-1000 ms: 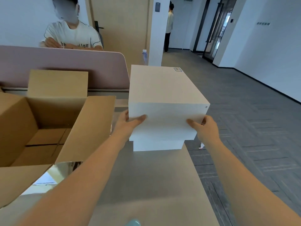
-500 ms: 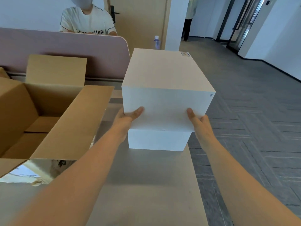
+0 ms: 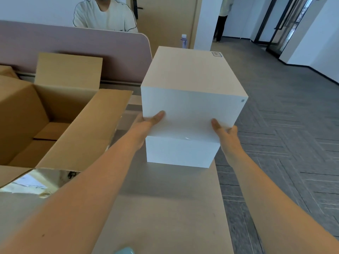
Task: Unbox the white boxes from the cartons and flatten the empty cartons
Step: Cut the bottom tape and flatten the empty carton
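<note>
I hold the upper white box (image 3: 190, 99) at frame centre, left hand (image 3: 146, 125) and right hand (image 3: 226, 133) gripping its lower corners, thumbs across the front, to square it on the lower white box (image 3: 180, 152). The open carton (image 3: 60, 123) at left looks empty, ready for flattening.

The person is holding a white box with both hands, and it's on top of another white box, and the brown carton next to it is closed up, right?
Not quite. In the head view the brown carton is open, its flaps spread. The rest holds: the left hand and right hand hold the upper white box over the lower white box.
</note>
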